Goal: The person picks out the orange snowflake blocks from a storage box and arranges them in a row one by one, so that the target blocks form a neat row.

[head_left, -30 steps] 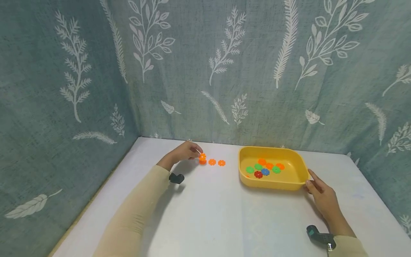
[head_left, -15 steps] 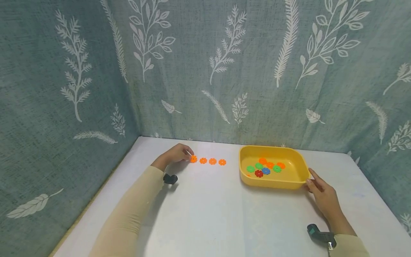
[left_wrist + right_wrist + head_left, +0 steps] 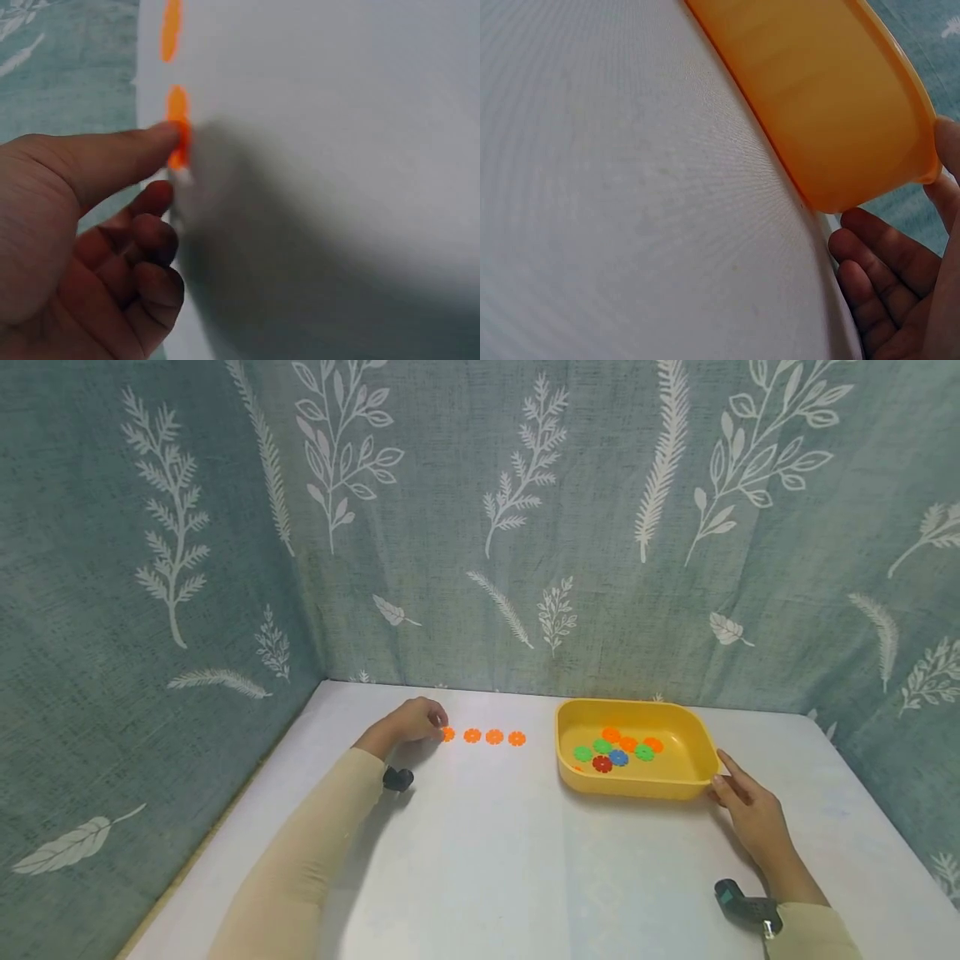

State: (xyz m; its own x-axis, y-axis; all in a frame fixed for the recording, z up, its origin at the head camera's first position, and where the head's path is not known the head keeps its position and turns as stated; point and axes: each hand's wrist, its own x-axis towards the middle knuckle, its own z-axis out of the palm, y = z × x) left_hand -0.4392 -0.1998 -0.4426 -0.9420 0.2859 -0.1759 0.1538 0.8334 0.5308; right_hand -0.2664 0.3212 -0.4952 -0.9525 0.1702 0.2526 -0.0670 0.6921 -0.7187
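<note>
Fingers above the white tabletop [image 3: 525, 860] divide the work: those of the right hand [image 3: 757, 827] grip the near right corner of the yellow tray [image 3: 637, 788], which holds coloured discs [image 3: 618, 757]. The thumb of the left hand [image 3: 411, 722] touches the end disc [image 3: 449, 734], left of three orange discs [image 3: 494, 737]; whether another finger pinches it, I cannot tell. Best to match the row's spacing, then release straight upward so nothing drags.

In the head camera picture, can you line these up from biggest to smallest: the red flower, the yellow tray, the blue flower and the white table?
1. White table
2. Yellow tray
3. Red flower and blue flower: they look about alike, so I won't rank them.
</note>
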